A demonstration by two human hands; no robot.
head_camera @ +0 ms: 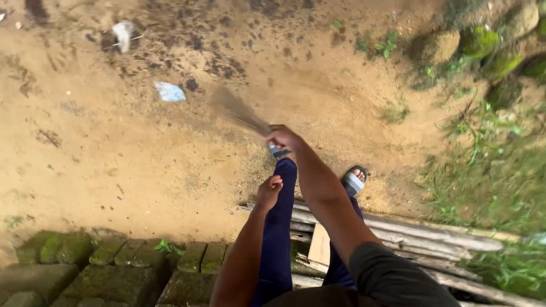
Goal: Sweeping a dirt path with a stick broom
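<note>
My right hand (282,137) is closed around the handle end of a stick broom (236,111), whose bristles are blurred and reach up and left over the sandy ground. My left hand (269,190) hangs in a loose fist beside my thigh, holding nothing that I can see. Below the hands are my legs in dark blue trousers and my feet in striped sandals (353,182). A pale blue scrap of litter (170,91) lies on the sand just left of the bristles. A white scrap (122,34) lies farther up and left.
Mossy stone blocks (108,267) line the lower left. Several wooden poles (421,239) lie across the ground under my feet. Grass and mossy stones (483,51) fill the right side. Dark leaf bits speckle the sand at the top.
</note>
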